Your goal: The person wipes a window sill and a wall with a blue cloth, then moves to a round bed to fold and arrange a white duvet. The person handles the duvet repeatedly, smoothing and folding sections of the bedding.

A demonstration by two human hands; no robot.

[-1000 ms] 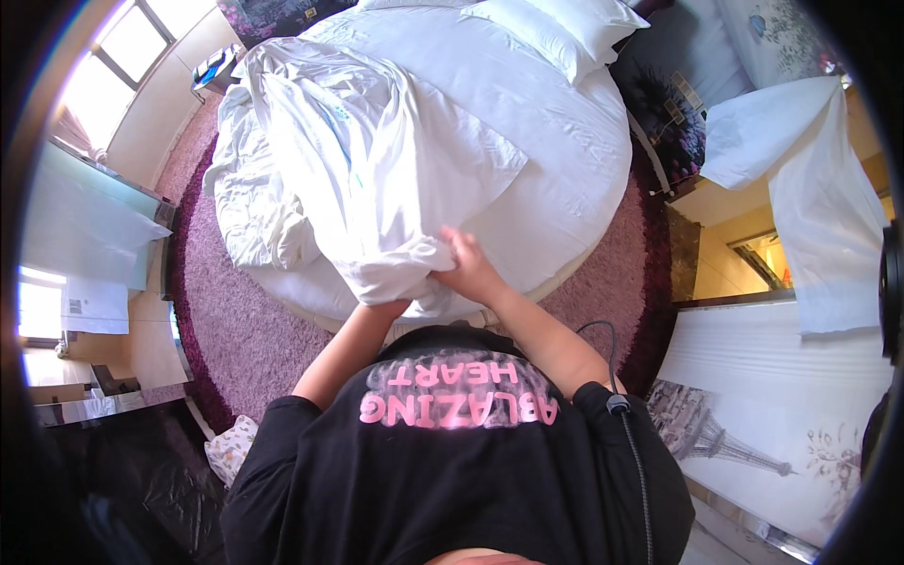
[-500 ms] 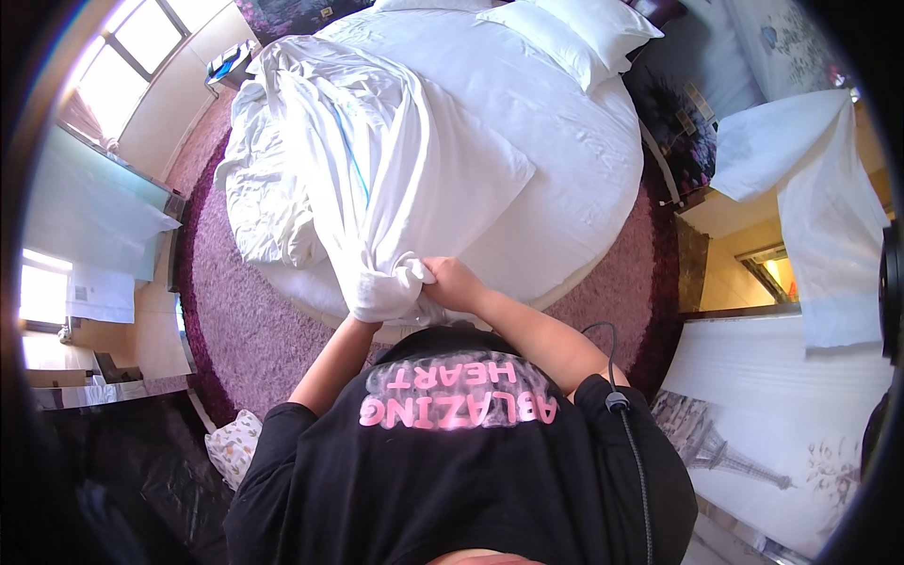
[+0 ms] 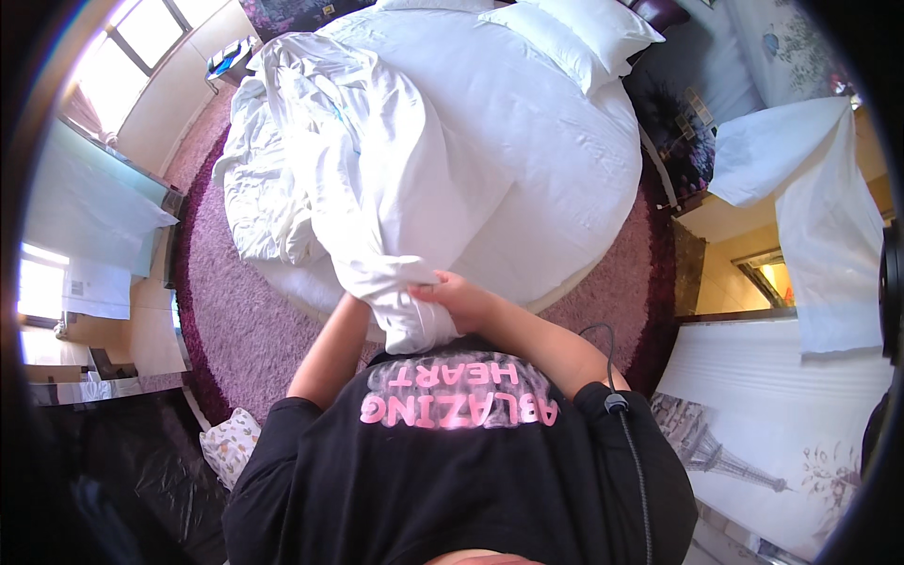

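Since a moment ago the right hand [image 3: 459, 299] and mostly hidden left hand [image 3: 363, 303] have gathered the sheet [image 3: 395, 188] nearer, both now closed on its bunched near end.

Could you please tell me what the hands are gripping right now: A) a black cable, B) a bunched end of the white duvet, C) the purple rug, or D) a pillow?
B: the right hand is closed on a gathered end of the white duvet at the edge of the round bed; the left hand is hidden behind the cloth.
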